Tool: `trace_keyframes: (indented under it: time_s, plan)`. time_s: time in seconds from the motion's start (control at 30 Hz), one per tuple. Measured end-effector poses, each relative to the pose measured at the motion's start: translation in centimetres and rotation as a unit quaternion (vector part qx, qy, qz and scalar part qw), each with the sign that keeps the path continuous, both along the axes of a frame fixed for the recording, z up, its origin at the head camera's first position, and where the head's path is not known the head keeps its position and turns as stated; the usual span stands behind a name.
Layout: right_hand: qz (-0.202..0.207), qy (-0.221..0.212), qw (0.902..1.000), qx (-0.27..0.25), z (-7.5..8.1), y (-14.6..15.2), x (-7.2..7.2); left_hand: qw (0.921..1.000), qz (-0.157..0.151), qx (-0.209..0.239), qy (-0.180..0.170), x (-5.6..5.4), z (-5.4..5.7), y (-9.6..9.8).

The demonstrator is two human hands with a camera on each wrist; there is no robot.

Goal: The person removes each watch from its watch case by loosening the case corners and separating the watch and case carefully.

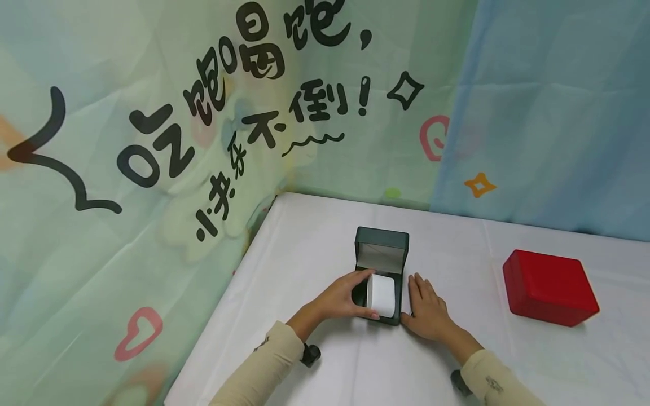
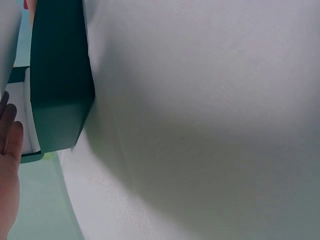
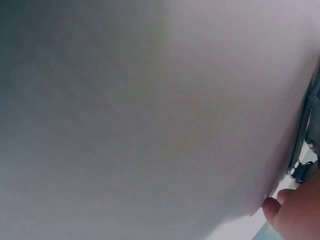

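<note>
A dark green watch-style box (image 1: 382, 239) stands on the table with its lid raised, showing a pale lining. My left hand (image 1: 339, 296) holds a white cushion (image 1: 382, 296) between thumb and fingers, over the base of the box. The left wrist view shows the box's green side (image 2: 62, 75), part of the cushion (image 2: 7, 35) and the fingers (image 2: 14, 137) at the left edge. My right hand (image 1: 429, 307) rests on the table beside the box's right side, fingers extended. Dark parts with shiny metal bits (image 3: 302, 167) show next to it in the right wrist view; their kind is unclear.
A closed red box (image 1: 550, 287) sits on the white-covered table (image 1: 457, 242) to the right. Printed fabric (image 1: 355, 163) hangs along the left and back edges of the table. Dark wrist devices (image 1: 311, 355) show under both sleeves.
</note>
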State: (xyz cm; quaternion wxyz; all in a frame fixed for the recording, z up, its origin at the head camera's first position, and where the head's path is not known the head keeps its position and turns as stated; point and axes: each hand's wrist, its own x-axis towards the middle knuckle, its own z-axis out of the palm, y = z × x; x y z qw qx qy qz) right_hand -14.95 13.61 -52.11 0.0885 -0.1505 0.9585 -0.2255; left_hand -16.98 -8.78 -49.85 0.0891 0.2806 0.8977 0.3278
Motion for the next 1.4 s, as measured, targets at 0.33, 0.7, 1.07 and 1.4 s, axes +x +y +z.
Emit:
trace_keyframes:
  time_s: [0.33,0.7,1.07,1.4]
  plan:
    - [0.040,0.013,0.9990,-0.017,2.3,1.1,-0.7,0.9999,0.007,-0.001,0.009,0.0,0.1,-0.4]
    - [0.098,0.038,0.9926,-0.060,5.8,-0.9,0.2,0.9994,-0.009,0.021,0.024,-0.1,0.0,-0.5]
    - [0.119,0.102,0.9855,-0.065,5.4,-2.0,-0.4,0.9992,-0.017,-0.023,0.027,-0.4,0.0,-0.6]
    - [0.112,0.095,0.9885,-0.034,4.4,-2.1,-1.6,0.9942,-0.021,-0.077,0.072,-1.7,-0.8,-0.2]
